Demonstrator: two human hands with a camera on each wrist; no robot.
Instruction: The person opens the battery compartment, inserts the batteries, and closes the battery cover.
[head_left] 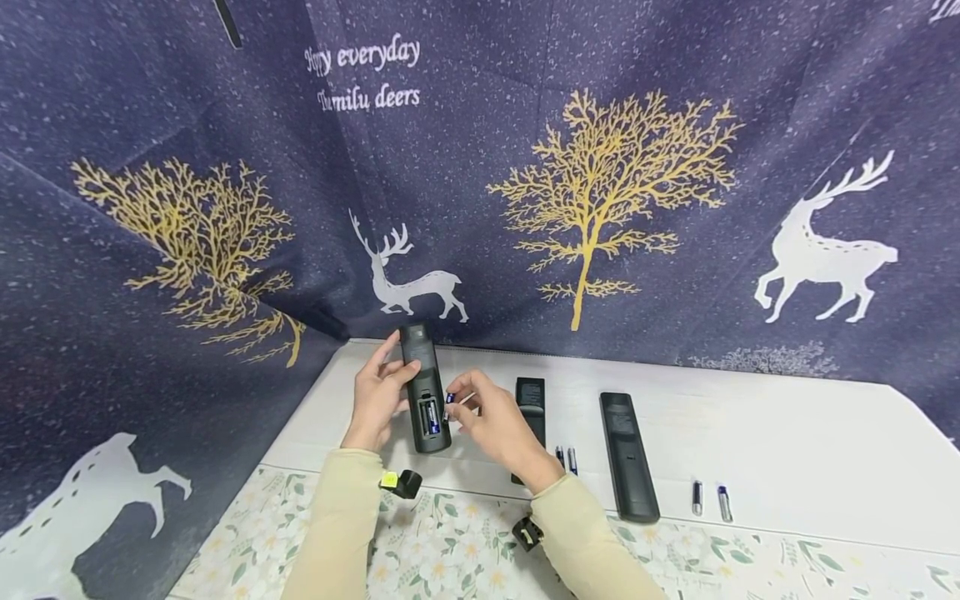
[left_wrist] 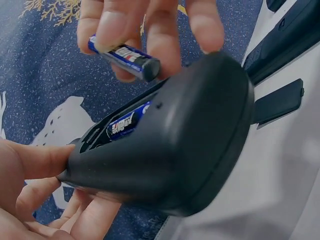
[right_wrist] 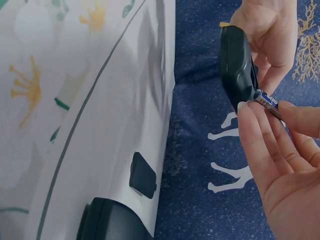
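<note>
My left hand (head_left: 375, 402) holds a black remote control (head_left: 420, 346) with its back towards me, thumb on the near face and fingers along its side. Its battery compartment is uncovered, and one blue-and-silver battery (left_wrist: 124, 124) lies inside, next to a vacant slot. With thumb and fingertips, my right hand (head_left: 501, 423) pinches a second blue battery (left_wrist: 131, 59). That battery is tilted just outside the compartment's edge. In the right wrist view, the held battery (right_wrist: 267, 100) is right beside the remote (right_wrist: 235, 62).
A second remote (head_left: 531, 398) lies partly behind my right hand, with two batteries (head_left: 572, 460) beside it. Further right are a third remote (head_left: 630, 458) and two more batteries (head_left: 697, 497). A small black battery cover (left_wrist: 280, 101) lies on the white table. Behind hangs a dark blue cloth (head_left: 465, 167).
</note>
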